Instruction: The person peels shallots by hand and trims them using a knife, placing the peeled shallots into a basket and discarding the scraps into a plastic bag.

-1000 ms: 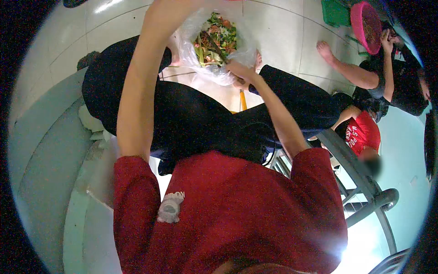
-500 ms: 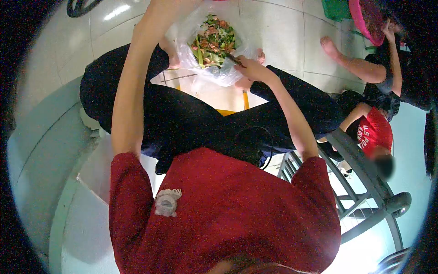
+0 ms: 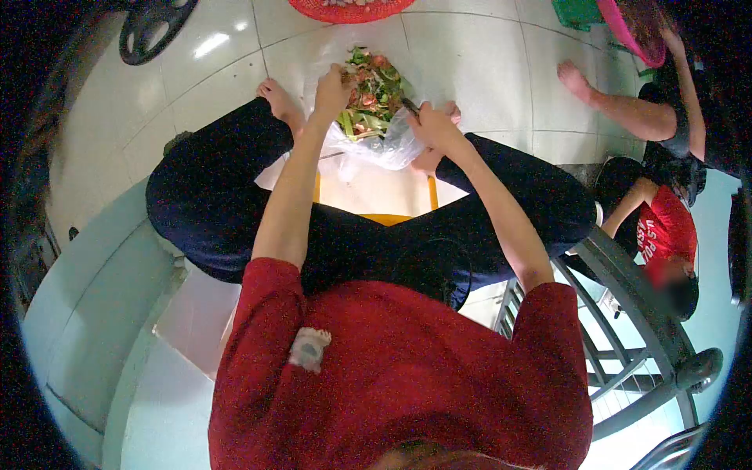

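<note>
A clear plastic bag (image 3: 399,151) stands open between my feet, full of vegetable scraps (image 3: 374,88) in green, pale and reddish pieces. At the bag's left side, my left hand (image 3: 333,92) is closed with its fingers over the edge of the scraps; what it pinches is too small to make out. On the opposite side, my right hand (image 3: 435,127) grips a slim dark knife (image 3: 410,105), its tip pointing toward the scraps. My right hand is close against the bag's rim.
A red basket (image 3: 352,9) with pale pieces sits beyond the bag. A black spoked ring (image 3: 155,27) lies at upper left. On the right are another person's leg (image 3: 627,110), a pink basin (image 3: 630,35), a person in a red shirt (image 3: 670,231) and a grey metal railing (image 3: 638,286).
My left hand has come back from beyond the top edge to the bag's left side. The red basket now shows more fully. My right hand still holds the knife beside the bag.
</note>
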Demonstrator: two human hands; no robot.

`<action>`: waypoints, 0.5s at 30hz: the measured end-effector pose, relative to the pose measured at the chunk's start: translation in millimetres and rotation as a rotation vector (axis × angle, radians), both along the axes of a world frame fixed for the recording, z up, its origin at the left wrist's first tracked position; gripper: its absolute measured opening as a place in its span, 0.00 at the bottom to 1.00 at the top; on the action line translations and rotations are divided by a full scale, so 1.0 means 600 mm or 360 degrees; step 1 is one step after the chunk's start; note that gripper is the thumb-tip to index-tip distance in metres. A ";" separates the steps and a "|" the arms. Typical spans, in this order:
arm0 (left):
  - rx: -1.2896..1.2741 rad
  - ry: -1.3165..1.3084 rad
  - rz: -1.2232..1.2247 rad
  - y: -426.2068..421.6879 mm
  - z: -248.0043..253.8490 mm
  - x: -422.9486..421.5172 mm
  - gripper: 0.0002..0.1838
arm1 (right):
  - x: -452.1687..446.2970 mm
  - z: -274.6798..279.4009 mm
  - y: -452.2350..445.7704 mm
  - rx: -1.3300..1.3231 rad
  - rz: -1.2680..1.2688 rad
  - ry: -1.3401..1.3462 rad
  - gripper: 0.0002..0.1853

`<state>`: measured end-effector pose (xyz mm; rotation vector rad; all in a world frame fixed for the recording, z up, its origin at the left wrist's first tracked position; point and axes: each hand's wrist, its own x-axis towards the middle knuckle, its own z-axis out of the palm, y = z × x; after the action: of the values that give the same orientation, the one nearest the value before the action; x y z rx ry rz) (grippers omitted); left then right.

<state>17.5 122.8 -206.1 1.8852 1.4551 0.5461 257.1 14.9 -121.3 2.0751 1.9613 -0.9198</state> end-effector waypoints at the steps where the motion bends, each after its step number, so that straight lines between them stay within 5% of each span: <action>1: -0.0062 -0.0062 0.0097 -0.023 -0.025 0.000 0.19 | 0.005 0.005 0.003 -0.0022 -0.0013 0.0002 0.26; 9: -0.0424 -0.0211 0.0601 -0.105 -0.104 0.003 0.21 | -0.007 0.003 -0.016 -0.0138 -0.0198 0.0270 0.23; 11: -0.0317 -0.0234 0.0529 -0.081 -0.197 -0.001 0.21 | -0.008 0.001 -0.020 -0.0204 -0.0268 0.0403 0.23; 15: -0.0070 -0.0310 0.0369 -0.021 -0.224 0.021 0.19 | -0.013 0.001 -0.015 -0.0330 -0.0439 0.0648 0.20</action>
<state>30.3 110.4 -340.5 1.5907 1.5501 0.7772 249.4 6.2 -120.5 2.2022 1.6630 -1.6385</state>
